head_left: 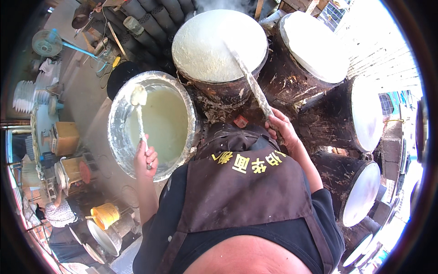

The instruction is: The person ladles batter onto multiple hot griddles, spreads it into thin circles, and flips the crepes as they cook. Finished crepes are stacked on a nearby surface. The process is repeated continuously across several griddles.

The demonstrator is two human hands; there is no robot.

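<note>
My left hand [147, 158] is wrapped round the handle of a pale, batter-coated ladle [139, 97]. The ladle's head is over the far left side of a wide metal pot [117, 144], which holds thin, cream-coloured liquid [165, 121]. In my right hand [284, 127] is a long, crusted stick [255, 86]. Its far end reaches over a round, whitish top [205, 43] on a dark drum-like stove straight ahead, where steam blurs the tip. Whether the tip touches that surface, I cannot tell.
More dark drums with white round tops [315, 45] curve along my right side. Cylindrical coal briquettes [159, 20] are stacked at the far left. A fan [47, 43], a yellow bucket [105, 216] and a person in a patterned top [59, 214] are at left.
</note>
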